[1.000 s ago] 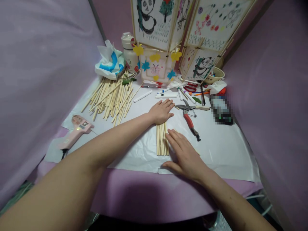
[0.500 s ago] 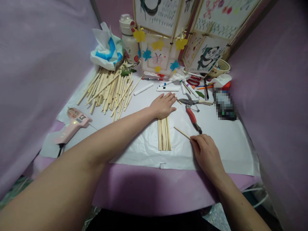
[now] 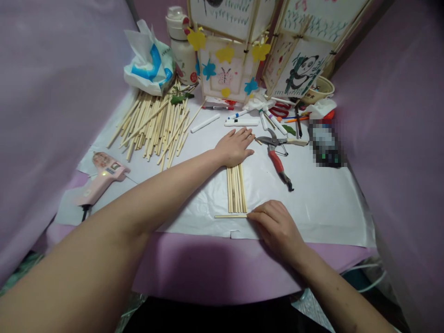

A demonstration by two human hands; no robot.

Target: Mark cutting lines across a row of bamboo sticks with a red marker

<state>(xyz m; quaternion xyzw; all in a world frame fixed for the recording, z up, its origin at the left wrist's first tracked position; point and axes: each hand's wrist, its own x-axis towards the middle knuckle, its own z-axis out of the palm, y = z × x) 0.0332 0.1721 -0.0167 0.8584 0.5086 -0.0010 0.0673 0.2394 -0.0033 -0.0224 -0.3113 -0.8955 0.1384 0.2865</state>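
Observation:
Several wooden sticks [image 3: 236,189] lie side by side in a flat row on the white sheet, their near ends lined up. Across their far part rests my left hand [image 3: 236,145], palm down with fingers stretched out, hiding the far ends. My right hand [image 3: 274,224] pinches the right end of a single wooden stick [image 3: 229,216]. That stick lies crosswise just in front of the row's near ends, roughly at right angles to them. Right of the row are pruning shears [image 3: 276,162] with a red handle.
A big pile of loose sticks [image 3: 152,129] and a pink glue gun [image 3: 104,178] lie at left. Behind stand a tissue pack [image 3: 149,64], a bottle [image 3: 183,55] and stick-framed panels [image 3: 225,69]. Markers [image 3: 241,123] and a blurred dark object [image 3: 326,143] lie farther back.
My right hand has moved left and nearer, bringing its stick from a slant beside the row to crosswise at the near ends. My left hand stays on the row.

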